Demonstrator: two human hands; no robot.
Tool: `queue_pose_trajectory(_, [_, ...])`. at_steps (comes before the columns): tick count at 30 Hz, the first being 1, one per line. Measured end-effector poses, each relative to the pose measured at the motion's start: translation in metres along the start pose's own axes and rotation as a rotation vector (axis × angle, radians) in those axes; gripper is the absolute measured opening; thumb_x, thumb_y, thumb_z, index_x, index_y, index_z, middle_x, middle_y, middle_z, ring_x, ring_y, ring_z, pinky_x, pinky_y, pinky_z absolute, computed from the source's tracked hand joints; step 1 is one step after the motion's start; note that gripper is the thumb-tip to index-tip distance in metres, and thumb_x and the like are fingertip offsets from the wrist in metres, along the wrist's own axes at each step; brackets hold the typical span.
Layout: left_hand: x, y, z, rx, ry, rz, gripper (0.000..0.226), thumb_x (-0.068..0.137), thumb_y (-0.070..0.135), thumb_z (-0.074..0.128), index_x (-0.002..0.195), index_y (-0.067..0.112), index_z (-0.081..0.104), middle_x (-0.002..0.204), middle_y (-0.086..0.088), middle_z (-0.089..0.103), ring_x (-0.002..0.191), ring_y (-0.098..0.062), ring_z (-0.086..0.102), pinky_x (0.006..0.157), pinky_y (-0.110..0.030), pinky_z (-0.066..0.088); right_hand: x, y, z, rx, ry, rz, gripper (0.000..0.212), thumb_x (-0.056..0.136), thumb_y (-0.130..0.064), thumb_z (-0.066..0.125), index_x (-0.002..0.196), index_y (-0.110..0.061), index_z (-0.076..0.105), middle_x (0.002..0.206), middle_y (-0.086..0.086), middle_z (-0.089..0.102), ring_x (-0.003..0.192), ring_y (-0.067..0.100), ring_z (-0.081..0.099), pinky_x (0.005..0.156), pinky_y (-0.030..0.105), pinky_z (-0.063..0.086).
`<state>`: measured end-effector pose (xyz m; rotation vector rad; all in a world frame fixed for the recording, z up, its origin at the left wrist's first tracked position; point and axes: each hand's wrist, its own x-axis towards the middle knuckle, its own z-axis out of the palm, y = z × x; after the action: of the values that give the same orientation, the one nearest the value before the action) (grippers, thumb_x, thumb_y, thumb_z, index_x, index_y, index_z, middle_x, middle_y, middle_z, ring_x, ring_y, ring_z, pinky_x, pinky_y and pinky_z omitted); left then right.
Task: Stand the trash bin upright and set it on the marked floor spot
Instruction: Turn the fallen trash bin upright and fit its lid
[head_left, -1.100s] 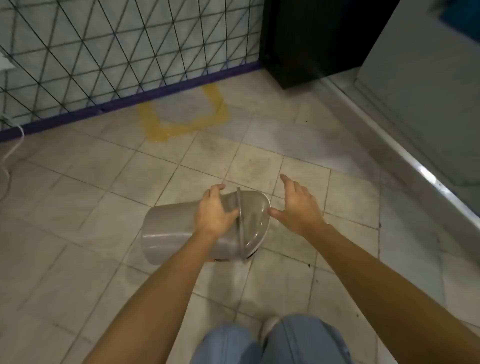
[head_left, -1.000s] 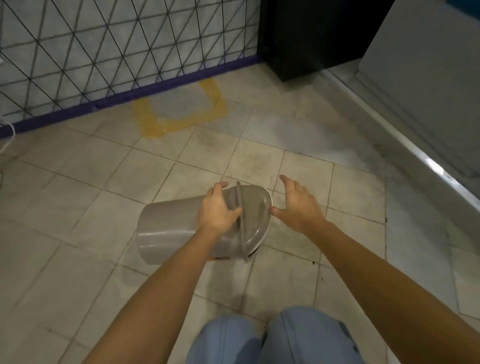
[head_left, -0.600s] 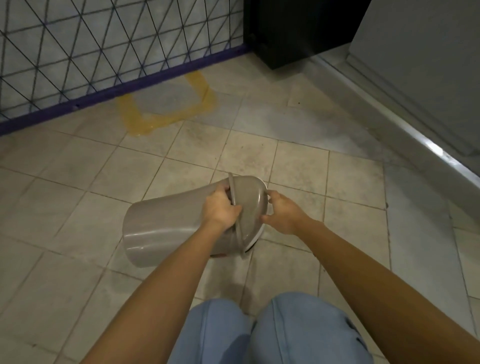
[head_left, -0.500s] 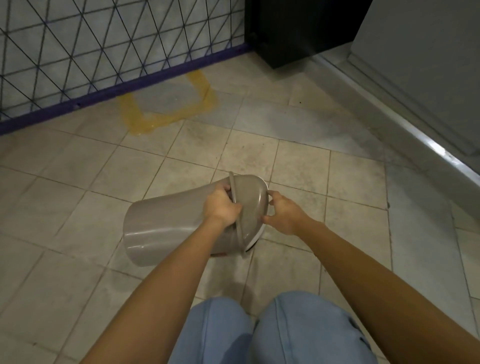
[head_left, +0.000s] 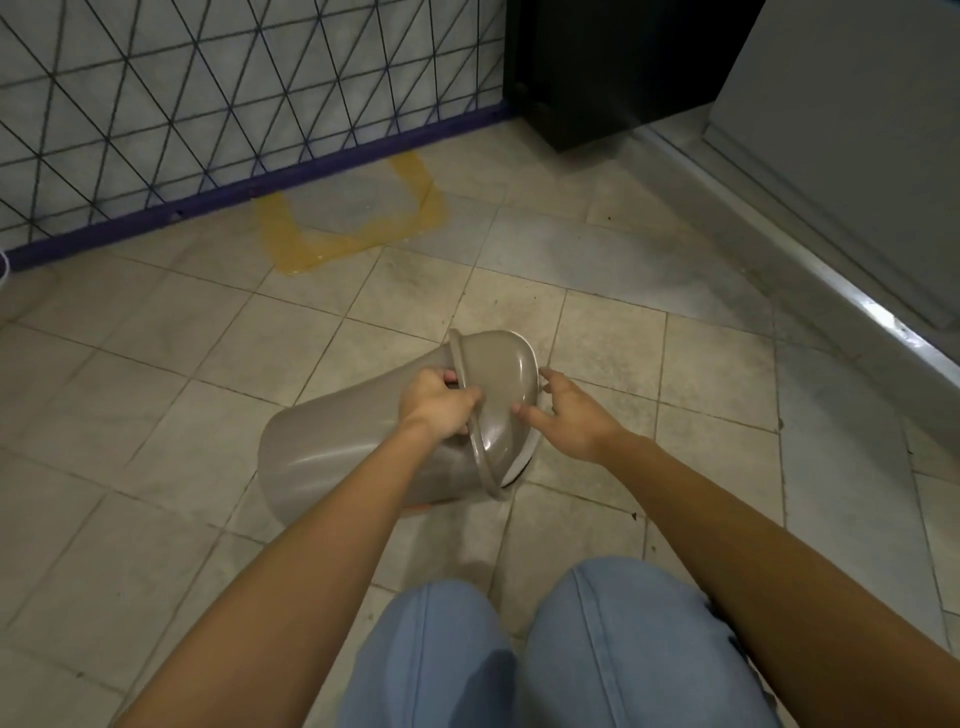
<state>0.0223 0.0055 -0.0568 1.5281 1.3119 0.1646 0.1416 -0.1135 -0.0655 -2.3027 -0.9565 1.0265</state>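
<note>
A grey plastic trash bin (head_left: 337, 457) lies on its side on the tiled floor, its domed lid (head_left: 498, 384) pointing up and to the right, the lid end raised a little. My left hand (head_left: 436, 405) is wrapped over the rim where lid meets body. My right hand (head_left: 571, 415) sits at the lid's right side, fingers spread, thumb and fingertips touching the lid. The yellow marked floor spot (head_left: 332, 247) is farther ahead, against the fence.
A black wire-mesh fence with a purple base rail (head_left: 260, 182) runs along the far left. A black cabinet (head_left: 597, 67) stands at the back. A grey wall with a metal-edged step (head_left: 883, 322) borders the right. My knees in jeans (head_left: 519, 649) are below.
My right hand reached the lid and closed on its right edge, then loosened to spread fingers. The bin's lid end tilted upward under my left hand's grip.
</note>
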Motion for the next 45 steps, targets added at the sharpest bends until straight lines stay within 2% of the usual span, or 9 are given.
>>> queue_pose_trajectory(3, [-0.005, 0.009, -0.015, -0.067, 0.016, -0.011, 0.015, 0.069, 0.016, 0.07, 0.069, 0.021, 0.056, 0.056, 0.002, 0.061, 0.042, -0.015, 0.056, 0.061, -0.029, 0.056, -0.004, -0.014, -0.008, 0.029, 0.024, -0.052, 0.084, 0.085, -0.059, 0.047, 0.148, -0.016, 0.013, 0.155, 0.008, 0.024, 0.139, 0.026, 0.03, 0.109, 0.039, 0.028])
queue_pose_trajectory(8, [-0.013, 0.023, -0.037, -0.223, 0.018, 0.039, 0.019, 0.076, 0.008, 0.065, 0.065, 0.016, 0.051, 0.051, 0.0, 0.054, 0.031, -0.003, 0.049, 0.037, -0.017, 0.045, -0.002, -0.035, -0.026, 0.006, 0.081, -0.11, 0.08, 0.088, -0.062, 0.034, 0.148, -0.014, 0.014, 0.154, 0.011, 0.022, 0.14, 0.028, 0.025, 0.113, 0.043, 0.024])
queue_pose_trajectory(13, [-0.017, 0.029, -0.055, -0.366, -0.005, 0.051, 0.019, 0.077, 0.004, 0.062, 0.064, 0.014, 0.051, 0.037, 0.006, 0.05, 0.039, -0.009, 0.047, 0.038, -0.018, 0.043, 0.001, -0.04, -0.035, -0.019, 0.155, -0.118, 0.069, 0.094, -0.054, 0.024, 0.148, -0.013, 0.013, 0.156, 0.009, 0.017, 0.143, 0.026, 0.017, 0.114, 0.04, 0.016])
queue_pose_trajectory(21, [-0.015, 0.024, -0.068, -0.537, -0.066, 0.036, 0.01, 0.077, 0.0, 0.059, 0.073, 0.009, 0.054, 0.053, -0.003, 0.051, 0.035, -0.006, 0.048, 0.037, -0.017, 0.041, 0.001, -0.026, -0.042, 0.123, 0.182, -0.017, 0.07, 0.093, -0.051, 0.035, 0.146, -0.01, 0.018, 0.152, 0.012, 0.026, 0.137, 0.031, 0.03, 0.112, 0.044, 0.027])
queue_pose_trajectory(25, [-0.014, 0.019, -0.081, -0.585, -0.074, 0.05, 0.013, 0.079, 0.0, 0.057, 0.071, 0.009, 0.055, 0.044, 0.003, 0.055, 0.035, -0.004, 0.048, 0.036, -0.016, 0.041, -0.001, -0.024, -0.038, 0.266, -0.002, 0.223, 0.078, 0.09, -0.06, 0.029, 0.146, -0.009, 0.009, 0.15, 0.014, 0.032, 0.129, 0.034, 0.042, 0.102, 0.042, 0.035])
queue_pose_trajectory(27, [-0.012, 0.016, -0.089, -0.587, -0.073, 0.056, 0.012, 0.079, 0.0, 0.057, 0.072, 0.009, 0.055, 0.044, 0.005, 0.056, 0.036, -0.004, 0.049, 0.037, -0.017, 0.041, -0.003, -0.025, -0.034, 0.246, -0.093, 0.278, 0.079, 0.088, -0.064, 0.025, 0.144, -0.009, 0.016, 0.143, 0.015, 0.04, 0.114, 0.032, 0.053, 0.092, 0.042, 0.044])
queue_pose_trajectory(30, [-0.01, 0.009, -0.101, -0.578, -0.077, 0.06, 0.013, 0.079, 0.001, 0.056, 0.071, 0.011, 0.055, 0.044, 0.006, 0.054, 0.038, -0.004, 0.047, 0.038, -0.018, 0.04, -0.002, -0.028, -0.031, 0.287, -0.094, 0.293, 0.076, 0.088, -0.064, 0.028, 0.137, -0.007, 0.031, 0.133, 0.014, 0.049, 0.099, 0.027, 0.057, 0.083, 0.035, 0.051])
queue_pose_trajectory(35, [-0.009, 0.0, -0.109, -0.588, -0.082, 0.072, 0.018, 0.079, 0.001, 0.055, 0.066, 0.013, 0.052, 0.041, 0.008, 0.051, 0.037, -0.003, 0.046, 0.039, -0.017, 0.039, -0.003, -0.03, -0.029, 0.401, -0.194, 0.323, 0.057, 0.088, -0.055, 0.046, 0.125, -0.011, 0.05, 0.127, 0.01, 0.054, 0.11, 0.03, 0.054, 0.092, 0.037, 0.048])
queue_pose_trajectory(45, [-0.008, -0.006, -0.099, -0.621, -0.041, 0.04, 0.021, 0.078, 0.001, 0.048, 0.062, 0.015, 0.047, 0.051, 0.002, 0.044, 0.05, -0.012, 0.039, 0.049, -0.024, 0.036, -0.009, -0.03, -0.042, 0.389, -0.175, 0.285, 0.056, 0.084, -0.051, 0.055, 0.124, -0.011, 0.05, 0.126, 0.008, 0.053, 0.112, 0.026, 0.051, 0.084, 0.032, 0.046])
